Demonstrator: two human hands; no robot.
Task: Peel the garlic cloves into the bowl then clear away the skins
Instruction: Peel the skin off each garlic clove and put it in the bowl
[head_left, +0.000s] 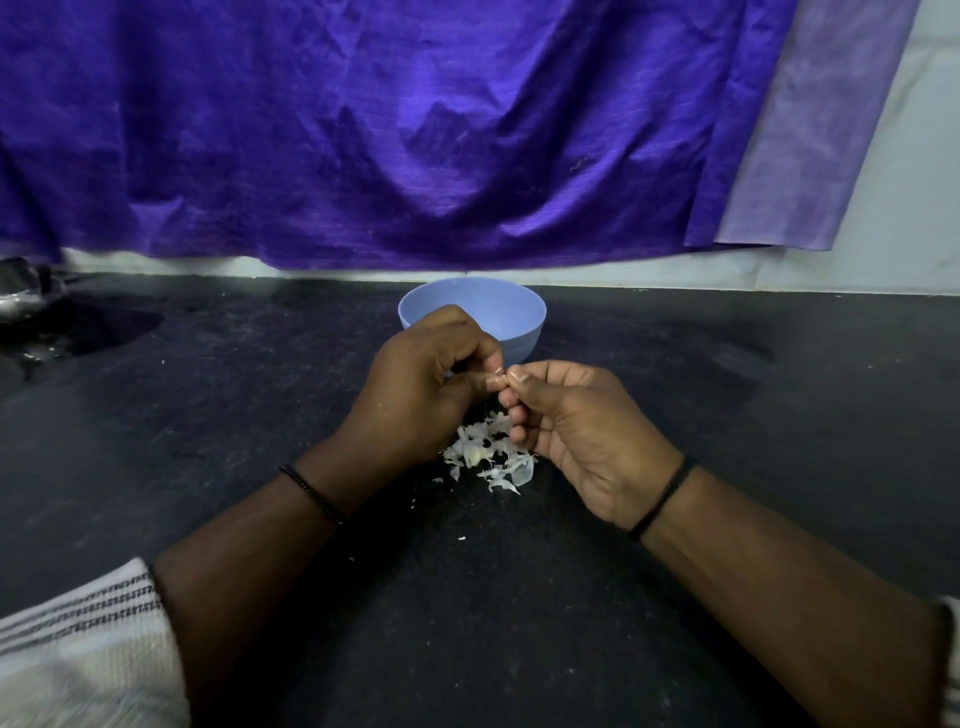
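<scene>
bowl (511, 312): the left hand (415, 384) is covering its near left wall, and its inside is showing nothing that can be made out.
garlic clove (506, 378): the fingertips of both hands are hiding nearly all of it; peeled or not cannot be told.
pile of skins (493, 457): the right hand (582, 436) is overlapping its upper right part.
metal object (21, 291): the left edge of the frame is cutting it off; too dark to identify.
sleeves: the lower corners are cropping both.

One bowl (511, 312), two hands (one skin pile (491, 457))
</scene>
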